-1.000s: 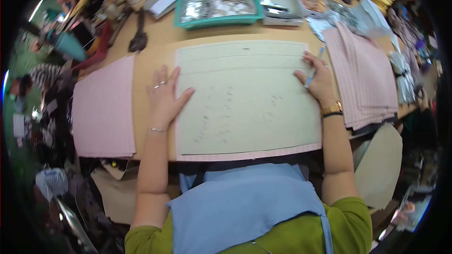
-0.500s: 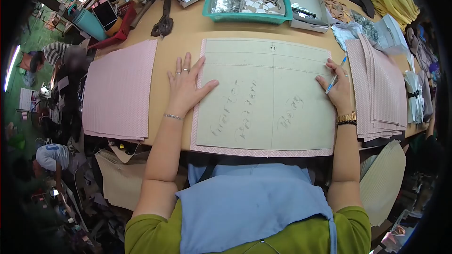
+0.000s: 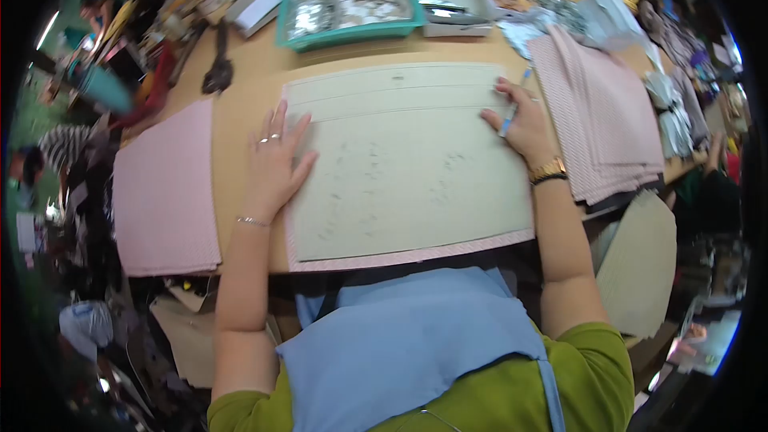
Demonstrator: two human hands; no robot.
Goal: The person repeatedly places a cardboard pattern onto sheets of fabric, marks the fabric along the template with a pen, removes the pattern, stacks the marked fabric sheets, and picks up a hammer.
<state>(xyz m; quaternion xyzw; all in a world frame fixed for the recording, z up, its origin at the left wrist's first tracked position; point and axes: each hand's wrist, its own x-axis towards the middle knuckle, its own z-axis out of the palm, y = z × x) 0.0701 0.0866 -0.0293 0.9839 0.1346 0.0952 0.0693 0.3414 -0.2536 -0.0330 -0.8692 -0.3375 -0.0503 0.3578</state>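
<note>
A large pale grey-green pattern board (image 3: 400, 168) with faint handwriting and ruled lines lies flat in front of me. Beneath it is a pink textured sheet (image 3: 416, 257), whose edge shows along the front and left side. My left hand (image 3: 276, 160) rests at the board's left edge, fingers spread, with the thumb and index finger over the board. At the upper right edge, my right hand (image 3: 526, 130) has a blue-and-white pen (image 3: 507, 122) held in its fingers, while its fingertips reach the board's edge.
Pink sheets are stacked at left (image 3: 164, 192) and right (image 3: 596, 116). A teal tray (image 3: 352, 38) with small pieces and an open white box (image 3: 456, 30) stand at the back. Dark scissors-like tool (image 3: 218, 72) lies back left. Grey-green sheets (image 3: 640, 264) stand below the table's right edge.
The whole view has shifted left and tilted as my head turned, with some blur. Both hands stay near the board's side edges, and the pen remains in my right hand.
</note>
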